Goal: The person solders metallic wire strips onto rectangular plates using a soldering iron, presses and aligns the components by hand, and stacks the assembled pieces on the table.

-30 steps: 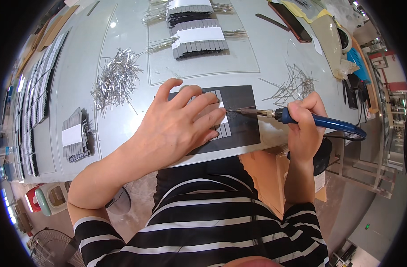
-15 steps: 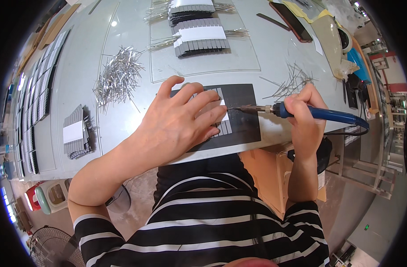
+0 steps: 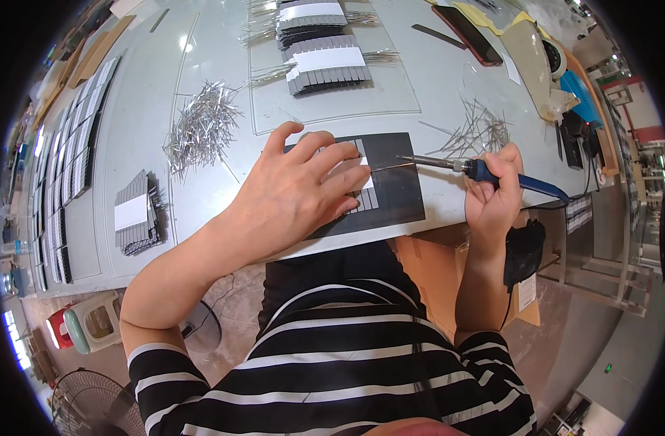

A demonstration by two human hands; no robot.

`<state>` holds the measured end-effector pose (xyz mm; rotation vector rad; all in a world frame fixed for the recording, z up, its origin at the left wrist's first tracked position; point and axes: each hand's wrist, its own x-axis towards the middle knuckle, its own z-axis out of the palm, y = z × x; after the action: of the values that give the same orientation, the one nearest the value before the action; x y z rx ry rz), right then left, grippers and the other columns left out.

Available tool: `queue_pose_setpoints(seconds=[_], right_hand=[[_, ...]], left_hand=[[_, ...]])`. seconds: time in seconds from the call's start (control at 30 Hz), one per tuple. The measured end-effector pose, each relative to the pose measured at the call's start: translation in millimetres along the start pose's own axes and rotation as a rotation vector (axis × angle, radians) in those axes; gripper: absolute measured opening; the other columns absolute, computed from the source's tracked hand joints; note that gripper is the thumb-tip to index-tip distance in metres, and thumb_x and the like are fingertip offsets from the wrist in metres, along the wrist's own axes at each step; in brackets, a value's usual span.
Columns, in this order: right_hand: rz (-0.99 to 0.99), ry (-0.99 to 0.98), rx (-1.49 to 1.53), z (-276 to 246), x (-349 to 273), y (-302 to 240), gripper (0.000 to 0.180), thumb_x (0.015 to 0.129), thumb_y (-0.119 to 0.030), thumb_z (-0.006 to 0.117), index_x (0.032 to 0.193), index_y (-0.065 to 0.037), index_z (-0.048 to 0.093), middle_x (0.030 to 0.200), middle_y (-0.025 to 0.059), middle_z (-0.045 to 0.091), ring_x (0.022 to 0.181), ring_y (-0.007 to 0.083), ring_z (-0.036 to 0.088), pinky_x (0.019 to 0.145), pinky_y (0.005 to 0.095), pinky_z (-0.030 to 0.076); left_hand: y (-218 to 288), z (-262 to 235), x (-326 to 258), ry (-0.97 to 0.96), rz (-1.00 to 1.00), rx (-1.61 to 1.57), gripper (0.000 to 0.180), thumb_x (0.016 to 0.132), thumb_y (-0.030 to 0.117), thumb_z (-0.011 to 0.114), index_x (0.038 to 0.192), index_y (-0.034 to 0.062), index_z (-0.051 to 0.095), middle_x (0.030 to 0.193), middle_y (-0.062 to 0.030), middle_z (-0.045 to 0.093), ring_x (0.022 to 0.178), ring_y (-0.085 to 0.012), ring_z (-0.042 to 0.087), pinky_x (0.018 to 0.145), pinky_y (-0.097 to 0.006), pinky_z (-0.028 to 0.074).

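Observation:
My left hand [image 3: 296, 190] lies flat, fingers spread, on a row of small grey strips [image 3: 365, 198] that sits on a black mat [image 3: 398, 192] at the table's near edge. A thin metal wire runs out from under its fingertips. My right hand [image 3: 494, 195] grips a blue-handled soldering iron [image 3: 485, 171]. The iron's metal tip points left and ends close to the wire and the left fingertips. The hand covers most of the strip row.
A heap of loose metal pins [image 3: 202, 127] lies left of the mat, a smaller scatter [image 3: 481, 131] to its right. Taped stacks of grey strips [image 3: 325, 62] sit on a clear sheet behind, another stack [image 3: 135, 212] at left. A dark phone [image 3: 467, 25] lies far right.
The soldering iron and my right hand have risen slightly and drifted a little right, its tip pulling back from the strips. My left hand stays pressed on the row.

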<state>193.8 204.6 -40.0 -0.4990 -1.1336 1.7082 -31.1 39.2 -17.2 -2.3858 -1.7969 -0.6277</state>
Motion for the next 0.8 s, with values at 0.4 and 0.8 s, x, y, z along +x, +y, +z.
queue_pose_setpoints(seconds=[0.4, 0.8], right_hand=[[-0.039, -0.031, -0.147, 11, -2, 1, 0.023, 0.09, -0.001, 0.049, 0.072, -0.009, 0.036, 0.056, -0.0044, 0.031, 0.044, 0.0032, 0.023, 0.043, 0.0203, 0.02], [-0.054, -0.131, -0.401, 26, 11, -14, 0.023, 0.083, 0.001, 0.053, 0.068, -0.008, 0.038, 0.063, -0.002, 0.035, 0.055, 0.0057, 0.029, 0.051, 0.0222, 0.022]], left_hand=[[-1, 3, 1, 0.028, 0.018, 0.041, 0.029, 0.086, 0.024, 0.069, 0.112, 0.0123, 0.063, 0.115, -0.0039, 0.06, 0.109, -0.0225, 0.054, 0.099, -0.047, 0.038], [0, 1, -1, -0.013, -0.009, 0.006, 0.036, 0.083, 0.019, 0.071, 0.117, 0.0113, 0.064, 0.118, -0.0072, 0.061, 0.111, -0.0274, 0.055, 0.099, -0.048, 0.039]])
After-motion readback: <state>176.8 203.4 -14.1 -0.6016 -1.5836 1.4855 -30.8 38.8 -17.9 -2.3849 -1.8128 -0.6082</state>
